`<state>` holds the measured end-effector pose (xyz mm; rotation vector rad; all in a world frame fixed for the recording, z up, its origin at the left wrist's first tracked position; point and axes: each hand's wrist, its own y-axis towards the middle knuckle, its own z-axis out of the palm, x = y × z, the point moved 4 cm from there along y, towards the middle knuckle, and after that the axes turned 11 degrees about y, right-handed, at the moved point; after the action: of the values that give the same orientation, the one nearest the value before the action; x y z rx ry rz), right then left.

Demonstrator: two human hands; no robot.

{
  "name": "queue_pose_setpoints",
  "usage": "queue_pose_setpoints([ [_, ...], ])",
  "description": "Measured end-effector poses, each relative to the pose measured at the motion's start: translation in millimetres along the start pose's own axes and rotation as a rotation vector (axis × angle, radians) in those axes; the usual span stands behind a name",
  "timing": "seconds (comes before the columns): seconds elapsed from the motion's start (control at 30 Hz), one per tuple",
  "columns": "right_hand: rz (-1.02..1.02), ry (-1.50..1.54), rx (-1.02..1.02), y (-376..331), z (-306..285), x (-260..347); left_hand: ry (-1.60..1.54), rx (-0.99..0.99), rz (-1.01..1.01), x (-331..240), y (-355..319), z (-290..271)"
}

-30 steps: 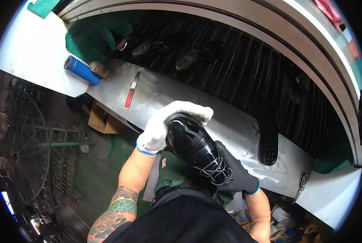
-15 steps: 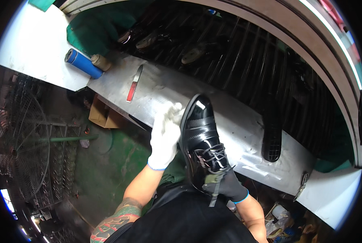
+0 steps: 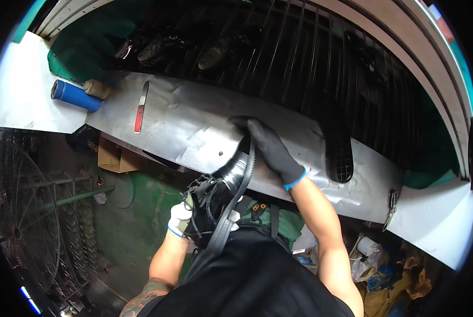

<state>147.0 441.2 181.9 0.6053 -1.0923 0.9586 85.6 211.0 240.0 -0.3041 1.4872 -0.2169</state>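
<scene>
A shiny black lace-up shoe (image 3: 231,172) is tilted on its side before my body, toe pointing away, sole edge to the right and laces to the left. My left hand (image 3: 180,217), in a white glove, is closed around its heel end; fingertips show past the sole. My right hand (image 3: 274,152), in a dark grey glove, reaches to the toe with its fingers stretched out and bent slightly over it. Part of the toe lies hidden beside that glove. Behind is the metal ledge (image 3: 186,116).
On the ledge lie a red-handled knife (image 3: 139,118), a black shoe sole (image 3: 340,164) and small scissors (image 3: 391,208). A blue cylinder (image 3: 76,96) stands out at the left. Farther back, several shoes (image 3: 211,57) rest on dark bars. A caged fan (image 3: 25,211) is lower left.
The shoe has gone from my right hand to my left and turned onto its side, its sole now rightward. My right hand has moved up to the toe. The view has shifted.
</scene>
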Motion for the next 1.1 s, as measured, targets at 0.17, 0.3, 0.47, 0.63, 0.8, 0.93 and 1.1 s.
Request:
queue_pose_setpoints([
  [0.17,0.264,-0.049,-0.059,12,2,-3,-0.379,-0.147,-0.122,49,-15,-10],
  [0.3,0.063,-0.442,0.041,-1,17,30,-1.015,-0.062,-0.125,45,-21,-7],
  [0.47,-0.428,-0.957,0.192,-31,59,60,-0.978,-0.197,-0.206,33,-22,-2],
  [0.63,-0.618,-0.95,-0.089,-53,44,53,-0.753,-0.269,-0.235,19,-16,8],
  [0.8,-0.103,-0.156,-0.615,-106,3,0,-0.647,-0.249,-0.21,7,-7,23],
  [0.93,0.377,0.235,-0.241,-166,33,-9,-0.14,-0.255,-0.005,3,-8,19],
  [1.1,0.449,0.354,-0.174,-191,50,-2,0.61,-0.36,0.29,-16,-3,15],
])
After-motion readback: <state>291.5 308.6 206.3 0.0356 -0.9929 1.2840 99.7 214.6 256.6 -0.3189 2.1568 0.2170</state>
